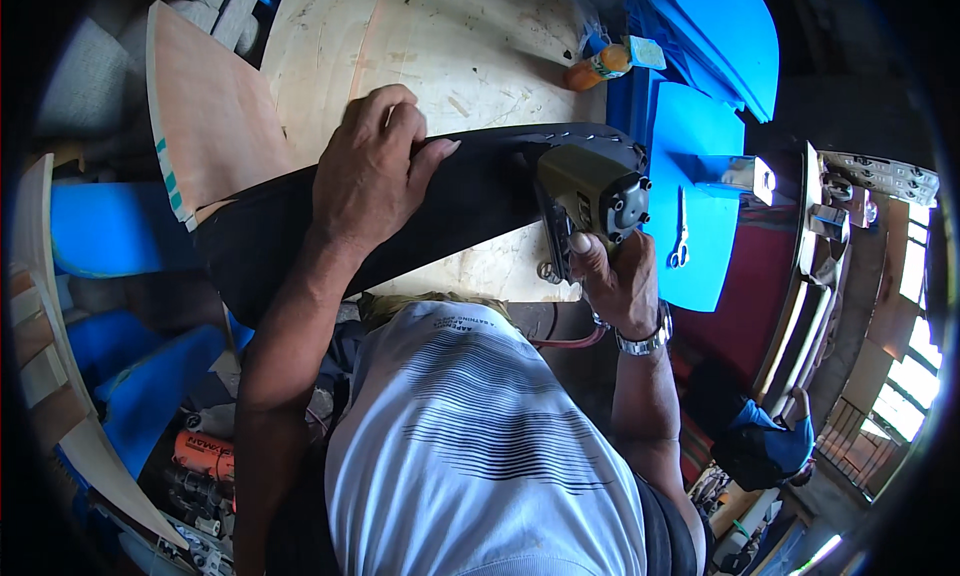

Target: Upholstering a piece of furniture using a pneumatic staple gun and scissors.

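Observation:
A long curved panel covered in black fabric (pixel 450 196) lies across the wooden table in front of me. My left hand (pixel 370 176) rests over its far edge, fingers curled and pinching the fabric there. My right hand (pixel 622 288) is wrapped around an olive-green air staple gun (pixel 585 191). The gun's nose is over the panel's right end, but its exact contact point is hidden beneath the body. A row of shiny staples (pixel 580 136) runs along the far edge near that end. A reddish hose (pixel 570 342) shows below my right hand.
The pale plywood tabletop (pixel 440 46) extends beyond the panel. Blue foam sheets (pixel 690 126) carry scissors (pixel 681 231) at the right, near an orange drink bottle (pixel 598 68). A curved plywood piece (pixel 210 116) leans at the left. Another person (pixel 765 441) is at lower right.

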Motion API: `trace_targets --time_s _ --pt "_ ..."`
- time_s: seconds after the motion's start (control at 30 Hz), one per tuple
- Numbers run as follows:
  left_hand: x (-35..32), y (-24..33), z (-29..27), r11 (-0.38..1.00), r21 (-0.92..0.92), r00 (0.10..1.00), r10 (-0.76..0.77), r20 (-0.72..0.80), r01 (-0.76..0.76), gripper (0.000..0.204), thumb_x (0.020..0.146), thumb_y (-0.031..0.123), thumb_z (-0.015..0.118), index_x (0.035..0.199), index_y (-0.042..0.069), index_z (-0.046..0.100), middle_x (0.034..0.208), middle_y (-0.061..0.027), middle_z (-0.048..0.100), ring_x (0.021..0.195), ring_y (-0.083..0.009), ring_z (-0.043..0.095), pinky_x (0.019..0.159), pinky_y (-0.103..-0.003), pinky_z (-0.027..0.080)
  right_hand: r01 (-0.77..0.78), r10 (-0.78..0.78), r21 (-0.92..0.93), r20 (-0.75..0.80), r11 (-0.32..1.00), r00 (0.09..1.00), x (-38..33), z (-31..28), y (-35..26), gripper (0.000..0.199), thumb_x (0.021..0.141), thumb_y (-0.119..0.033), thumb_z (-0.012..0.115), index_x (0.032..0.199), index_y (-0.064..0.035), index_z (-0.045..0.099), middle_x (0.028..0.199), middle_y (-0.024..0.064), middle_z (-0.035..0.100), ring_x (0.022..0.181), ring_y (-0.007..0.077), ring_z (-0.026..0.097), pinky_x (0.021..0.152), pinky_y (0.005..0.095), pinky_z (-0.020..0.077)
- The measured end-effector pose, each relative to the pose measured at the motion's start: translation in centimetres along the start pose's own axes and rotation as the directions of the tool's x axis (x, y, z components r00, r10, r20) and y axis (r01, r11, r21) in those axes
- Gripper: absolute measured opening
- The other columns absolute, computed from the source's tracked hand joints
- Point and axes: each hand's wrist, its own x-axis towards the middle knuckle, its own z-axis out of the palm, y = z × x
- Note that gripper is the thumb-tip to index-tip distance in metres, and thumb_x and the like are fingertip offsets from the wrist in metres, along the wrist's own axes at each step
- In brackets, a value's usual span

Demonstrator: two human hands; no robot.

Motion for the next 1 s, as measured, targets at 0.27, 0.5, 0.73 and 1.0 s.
trace_targets --time_s 0.27,0.5,0.73,1.0 --pt "-0.8 0.0 0.2 0.997 0.022 0.996 -0.077 0.055 0.076 0.035 0.1 0.031 0.072 0.122 0.008 0.057 0.113 -0.0142 0.072 0.11 -0.0333 0.069 0.09 -0.046 0.057 0.06 -0.064 -0.058 -0.075 0.996 0.995 0.0 0.3 -3.3 0.05 0.102 -0.046 0.072 0.101 0.0043 0.072 0.066 0.0085 0.069 0.057 0.0157 0.066 0.054 0.0322 0.0511" --pt "-0.8 -0.3 0.5 0.998 -0.016 0.998 -0.06 -0.006 0.06 0.026 0.098 0.026 0.071 0.111 0.007 0.059 0.101 -0.012 0.073 0.104 -0.0303 0.07 0.086 -0.045 0.058 0.06 -0.064 -0.109 -0.026 0.992 0.998 -0.1 1.8 -4.6 0.05 0.099 -0.047 0.075 0.1 0.003 0.073 0.071 0.008 0.071 0.061 0.0152 0.065 0.057 0.0329 0.0514" --pt "-1.0 -0.5 0.4 0.992 -0.08 0.993 -0.097 0.067 0.102 0.028 0.101 0.025 0.067 0.12 0.006 0.06 0.112 -0.0152 0.073 0.112 -0.0346 0.068 0.094 -0.047 0.055 0.074 -0.067 -0.158 0.048 0.985 0.997 -0.6 2.9 -5.4 0.053 0.099 -0.049 0.075 0.105 0.0027 0.071 0.07 0.0102 0.071 0.06 0.0176 0.066 0.055 0.034 0.0503" --pt "-1.2 -0.6 0.9 0.991 -0.119 0.993 -0.073 -0.097 0.061 0.022 0.101 0.011 0.063 0.123 0.005 0.061 0.115 -0.0172 0.071 0.111 -0.0357 0.067 0.094 -0.046 0.055 0.111 -0.112 -0.239 0.012 0.965 0.994 -0.7 4.5 -5.4 0.061 0.097 -0.055 0.075 0.082 0.0035 0.066 0.056 0.0154 0.059 0.048 0.0298 0.06 0.047 0.0403 0.0448"
